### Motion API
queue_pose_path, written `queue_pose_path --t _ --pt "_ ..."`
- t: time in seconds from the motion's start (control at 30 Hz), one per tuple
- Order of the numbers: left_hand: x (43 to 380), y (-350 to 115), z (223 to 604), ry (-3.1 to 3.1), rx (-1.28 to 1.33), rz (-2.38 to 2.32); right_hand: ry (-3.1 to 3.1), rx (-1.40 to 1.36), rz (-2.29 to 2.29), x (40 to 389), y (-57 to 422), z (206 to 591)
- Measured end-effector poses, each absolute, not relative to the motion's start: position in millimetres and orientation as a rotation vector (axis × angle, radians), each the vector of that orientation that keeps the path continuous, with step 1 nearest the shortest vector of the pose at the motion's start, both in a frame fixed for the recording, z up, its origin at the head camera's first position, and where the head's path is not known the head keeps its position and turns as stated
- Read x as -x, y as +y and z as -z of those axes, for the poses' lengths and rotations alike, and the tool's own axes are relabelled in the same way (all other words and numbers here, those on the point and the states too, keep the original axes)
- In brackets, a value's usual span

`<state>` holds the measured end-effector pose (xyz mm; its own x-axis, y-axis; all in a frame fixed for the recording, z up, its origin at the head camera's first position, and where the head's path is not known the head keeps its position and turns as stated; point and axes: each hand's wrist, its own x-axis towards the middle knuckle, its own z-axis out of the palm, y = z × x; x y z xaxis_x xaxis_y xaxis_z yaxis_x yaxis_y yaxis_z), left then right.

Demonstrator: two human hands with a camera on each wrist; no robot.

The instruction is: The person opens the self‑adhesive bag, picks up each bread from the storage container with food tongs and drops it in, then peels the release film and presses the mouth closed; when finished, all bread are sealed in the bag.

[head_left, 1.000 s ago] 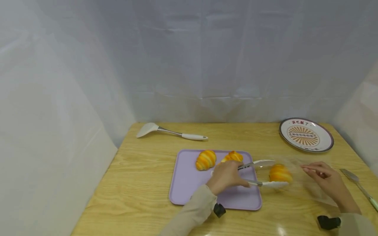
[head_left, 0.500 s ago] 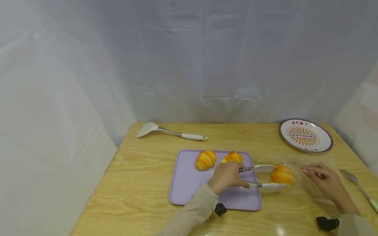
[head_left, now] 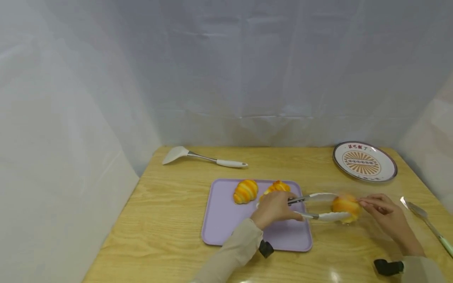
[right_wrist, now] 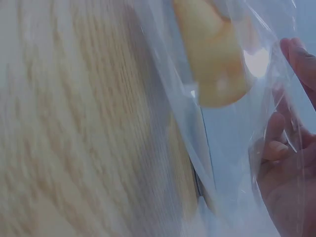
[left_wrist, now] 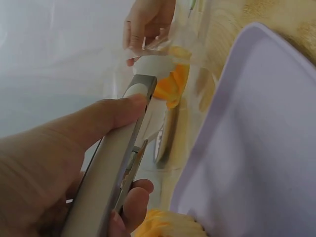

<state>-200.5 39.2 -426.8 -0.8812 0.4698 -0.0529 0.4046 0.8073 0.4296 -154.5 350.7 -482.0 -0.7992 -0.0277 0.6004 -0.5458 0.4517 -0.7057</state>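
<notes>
My left hand [head_left: 274, 209] grips a pair of tongs [head_left: 332, 216] with white tips over the right side of the lilac tray [head_left: 221, 228]. The tong arms stand apart, and an orange-yellow bread roll [head_left: 347, 207] sits at their far ends, blurred. A clear plastic bag [right_wrist: 227, 182] surrounds the roll in the right wrist view. Its edge is pinched between thumb and fingers of my right hand [head_left: 385, 217], just right of the roll. Two more orange-yellow breads lie on the tray: a striped croissant [head_left: 245, 191] and a second bread [head_left: 278, 186], partly hidden behind my left hand.
At the back left lies a white spatula [head_left: 231, 163] with a metal neck. A patterned plate [head_left: 383, 165] rests at the back right. A utensil with a pale green handle [head_left: 446, 247] lies along the right side. White sheeting hangs behind the wooden table [head_left: 152, 220].
The roll has moved right, closer to my right hand's fingers. The tongs have shifted slightly right with my left hand, while my right hand has drifted a little left.
</notes>
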Motion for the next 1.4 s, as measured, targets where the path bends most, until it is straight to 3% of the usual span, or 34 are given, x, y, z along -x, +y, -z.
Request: queue_pose_path --t 0.4,0.7,1.4 --pt "206 57 438 2.781 -0.622 -0.716 -2.263 -0.307 -1.356 152 342 481" --pt "204 57 439 2.798 -0.661 -0.724 -2.234 -0.583 -0.908 160 343 474" --pt "203 58 437 2.811 -0.641 -0.689 -2.479 -0.654 -1.07 160 339 477"
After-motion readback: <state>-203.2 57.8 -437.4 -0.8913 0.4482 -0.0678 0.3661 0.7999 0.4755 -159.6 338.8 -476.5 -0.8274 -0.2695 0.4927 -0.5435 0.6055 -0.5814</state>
